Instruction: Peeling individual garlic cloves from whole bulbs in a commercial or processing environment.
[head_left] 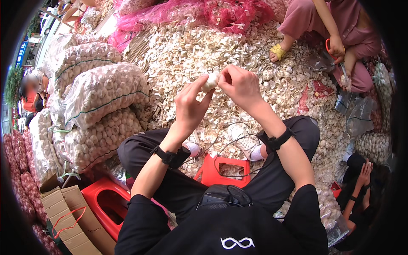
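Note:
A white garlic bulb (pixel 210 82) is held up in the middle of the head view, above a thick spread of dry garlic skins (pixel 178 63). My left hand (pixel 191 100) grips it between thumb and fingers from the left. My right hand (pixel 239 87) is at the bulb's right side, thumb and index finger pinched on it, the other fingers curled.
Mesh sacks of garlic (pixel 102 93) are stacked left; pink netting (pixel 229 12) lies behind. Red plastic stools (pixel 221 179), cardboard (pixel 68 216) are low down. A co-worker (pixel 352 25) in pink holds scissors at top right; another person's hands (pixel 364 174) show lower right; a person (pixel 32 97) is far left.

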Available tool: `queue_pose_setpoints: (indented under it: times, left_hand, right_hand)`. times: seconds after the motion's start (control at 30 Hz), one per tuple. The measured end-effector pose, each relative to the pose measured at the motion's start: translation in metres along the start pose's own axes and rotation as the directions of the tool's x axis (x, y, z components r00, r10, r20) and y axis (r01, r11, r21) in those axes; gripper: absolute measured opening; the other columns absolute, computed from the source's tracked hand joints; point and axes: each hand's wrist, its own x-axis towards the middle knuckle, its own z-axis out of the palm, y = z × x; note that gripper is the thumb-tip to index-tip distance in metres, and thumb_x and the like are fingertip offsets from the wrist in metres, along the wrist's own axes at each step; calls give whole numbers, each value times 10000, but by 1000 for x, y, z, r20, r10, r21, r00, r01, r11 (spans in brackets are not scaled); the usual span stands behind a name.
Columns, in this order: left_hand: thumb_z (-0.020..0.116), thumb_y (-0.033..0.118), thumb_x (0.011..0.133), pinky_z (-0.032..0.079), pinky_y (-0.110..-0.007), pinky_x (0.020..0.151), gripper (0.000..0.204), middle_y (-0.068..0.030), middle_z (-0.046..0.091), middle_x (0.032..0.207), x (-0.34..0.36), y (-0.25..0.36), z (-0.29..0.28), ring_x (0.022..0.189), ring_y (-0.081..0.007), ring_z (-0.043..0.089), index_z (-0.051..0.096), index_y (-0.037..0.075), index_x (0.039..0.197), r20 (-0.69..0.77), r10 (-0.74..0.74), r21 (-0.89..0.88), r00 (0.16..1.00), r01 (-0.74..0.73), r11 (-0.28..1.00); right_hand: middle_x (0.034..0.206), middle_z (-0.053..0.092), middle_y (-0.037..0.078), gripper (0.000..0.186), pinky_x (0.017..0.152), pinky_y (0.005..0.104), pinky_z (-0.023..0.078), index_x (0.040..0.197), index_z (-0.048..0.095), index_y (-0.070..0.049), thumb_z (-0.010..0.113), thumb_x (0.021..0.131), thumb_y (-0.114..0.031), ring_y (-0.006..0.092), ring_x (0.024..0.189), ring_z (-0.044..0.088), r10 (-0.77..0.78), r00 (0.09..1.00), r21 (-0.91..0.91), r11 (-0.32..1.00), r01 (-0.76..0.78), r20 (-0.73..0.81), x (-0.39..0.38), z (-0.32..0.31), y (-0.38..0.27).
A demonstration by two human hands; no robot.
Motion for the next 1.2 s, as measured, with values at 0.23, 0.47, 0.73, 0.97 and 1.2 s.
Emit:
queue_pose_setpoints:
  times: [0.23,0.47,0.73,0.97,1.2]
  left_hand:
    - [704,-5,836,546,-280,848,411,-140,670,1077,1,-3,8,971,-170,658,538,-44,1210,245,-398,-687,884,448,572]
    - [697,-36,829,552,-276,841,310,-161,651,1096,-4,-5,9,985,-184,653,517,-27,1082,258,-446,-674,857,491,552]
    - [729,-40,730,564,-332,758,299,-148,669,1080,3,-1,-2,945,-271,677,594,9,993,-49,-127,-175,991,117,978]
    - [729,-50,691,550,-363,750,316,-154,662,1087,-2,-6,0,935,-328,666,600,20,972,-46,52,17,998,-52,999]
    - [713,-28,815,563,-295,839,321,-150,664,1078,-1,5,7,980,-198,662,519,6,1068,106,-364,-747,925,315,585]
  right_hand:
    - [797,680,115,265,630,341,501,922,673,-57,586,897,-307,223,706,659,350,908,193,898,-395,230,3,17,20]
    - [997,678,51,201,643,216,463,1021,717,-54,710,840,-140,95,867,622,133,988,565,811,-153,76,3,16,-8]
    - [869,653,91,65,689,328,534,828,678,-55,686,768,-81,253,803,655,-144,964,211,959,192,-225,3,16,-7]
    - [866,629,70,52,672,372,523,785,614,-70,658,786,-98,255,800,631,-264,950,-17,964,265,-164,2,8,-5]
    - [834,644,109,131,658,368,501,857,658,-28,602,850,-147,279,722,631,268,963,218,939,-266,19,4,18,7]
